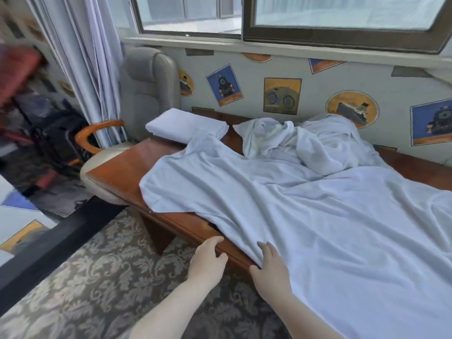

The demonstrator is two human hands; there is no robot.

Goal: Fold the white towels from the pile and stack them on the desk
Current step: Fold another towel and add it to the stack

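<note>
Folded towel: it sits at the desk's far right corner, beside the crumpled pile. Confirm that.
Not right. The head view shows the folded towel at the far left corner of the desk, by the chair, still beside the crumpled pile.

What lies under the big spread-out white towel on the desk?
The spread towel lies on the brown desk, whose top shows at the left and far right. Its near edge hangs over the front. Whatever else is beneath it is covered.
</note>
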